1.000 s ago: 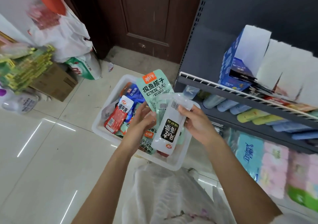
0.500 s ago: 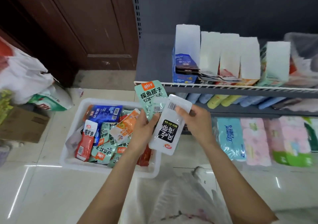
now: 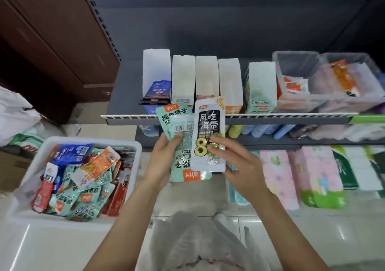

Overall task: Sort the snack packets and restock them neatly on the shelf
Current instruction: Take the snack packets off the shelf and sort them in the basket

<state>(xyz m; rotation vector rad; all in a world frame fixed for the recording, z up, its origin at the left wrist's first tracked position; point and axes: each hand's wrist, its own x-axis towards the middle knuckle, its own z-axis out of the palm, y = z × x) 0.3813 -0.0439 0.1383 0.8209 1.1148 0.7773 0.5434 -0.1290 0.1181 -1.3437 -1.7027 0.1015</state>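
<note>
**Two hands hold snack packets before a shelf edge**

At left, a white bin (image 3: pixel 133 147) on the floor brims with mixed packets. Bare tile lies near it. The left hand (image 3: pixel 162 162) grips a fan of mint-green packets (image 3: pixel 179 124). The right hand (image 3: pixel 239 164) pinches a white seaweed packet (image 3: pixel 209 124) upright, overlapping the shelf rail (image 3: pixel 270 115). Beyond, white display boxes (image 3: pixel 206 72) stand in a row; clear tubs (image 3: pixel 295 62) sit far right.

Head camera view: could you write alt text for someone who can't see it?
A person's left hand holds mint-green snack packets while the right hand holds a white seaweed packet before a shelf of white display boxes. A white bin of mixed packets sits lower left.
</note>
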